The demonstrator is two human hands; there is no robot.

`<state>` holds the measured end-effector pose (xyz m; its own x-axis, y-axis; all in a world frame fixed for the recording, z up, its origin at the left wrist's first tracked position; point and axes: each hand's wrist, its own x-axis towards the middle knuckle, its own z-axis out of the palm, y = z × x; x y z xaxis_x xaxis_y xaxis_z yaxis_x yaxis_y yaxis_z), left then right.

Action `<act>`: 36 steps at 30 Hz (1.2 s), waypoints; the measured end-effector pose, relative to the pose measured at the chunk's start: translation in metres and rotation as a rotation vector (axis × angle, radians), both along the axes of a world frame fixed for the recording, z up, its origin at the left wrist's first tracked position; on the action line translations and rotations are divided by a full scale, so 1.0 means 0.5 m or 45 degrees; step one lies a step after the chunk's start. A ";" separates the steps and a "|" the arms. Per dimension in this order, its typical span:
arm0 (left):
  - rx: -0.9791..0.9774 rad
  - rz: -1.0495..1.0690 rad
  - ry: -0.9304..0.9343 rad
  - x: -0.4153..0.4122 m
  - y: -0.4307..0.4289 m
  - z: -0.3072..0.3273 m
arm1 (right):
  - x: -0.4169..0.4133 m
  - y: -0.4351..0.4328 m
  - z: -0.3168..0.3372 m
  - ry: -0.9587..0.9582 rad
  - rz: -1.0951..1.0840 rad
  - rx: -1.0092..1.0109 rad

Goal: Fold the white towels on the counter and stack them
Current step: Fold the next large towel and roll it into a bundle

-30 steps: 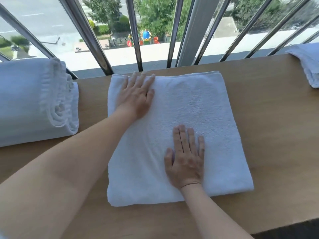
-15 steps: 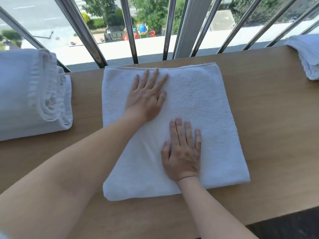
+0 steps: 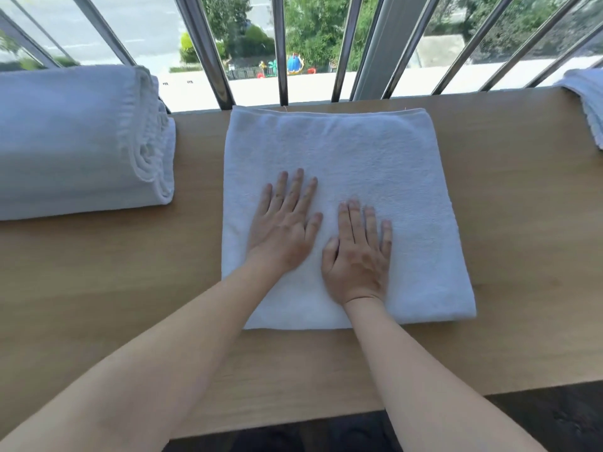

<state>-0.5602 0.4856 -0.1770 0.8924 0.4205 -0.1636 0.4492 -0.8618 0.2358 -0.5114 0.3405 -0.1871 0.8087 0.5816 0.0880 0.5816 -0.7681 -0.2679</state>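
Note:
A white towel point(image 3: 365, 158), folded into a thick square, lies flat in the middle of the wooden counter point(image 3: 522, 223). My left hand point(image 3: 285, 223) rests palm down on its near left part, fingers spread. Right beside it my right hand point(image 3: 359, 252) also lies flat on the towel, fingers apart, holding nothing. A stack of folded white towels point(image 3: 75, 141) sits on the counter at the left. Another white towel point(image 3: 587, 99) shows partly at the far right edge.
Metal window bars point(image 3: 280, 50) rise directly behind the counter's far edge, with a street and trees outside. The counter's near edge point(image 3: 456, 389) drops to a dark floor. Bare wood lies between the middle towel and the left stack.
My left hand has slid from the towel's far left corner toward me, ending beside my right hand. The right hand has barely shifted on the towel.

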 end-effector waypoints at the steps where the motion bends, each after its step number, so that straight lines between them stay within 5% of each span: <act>1: 0.006 -0.005 0.012 -0.027 -0.013 0.001 | 0.000 0.000 0.002 0.016 -0.002 -0.018; 12: 0.069 0.035 0.076 -0.196 -0.064 0.017 | 0.014 -0.105 0.016 0.115 0.277 -0.271; 21: 0.099 0.032 0.064 -0.183 -0.072 0.012 | 0.014 -0.159 0.019 0.176 -0.038 -0.342; 27: 0.062 -0.376 -0.019 -0.208 -0.103 0.011 | -0.050 -0.106 0.000 0.134 0.273 -0.273; 36: 0.138 -0.045 0.089 -0.254 -0.094 0.008 | 0.023 -0.230 0.007 0.156 0.038 -0.346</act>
<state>-0.6872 0.4388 -0.1728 0.8950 0.4076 -0.1812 0.4302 -0.8961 0.1094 -0.4997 0.2257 -0.1837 0.7856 0.5945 -0.1715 0.5813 -0.8041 -0.1245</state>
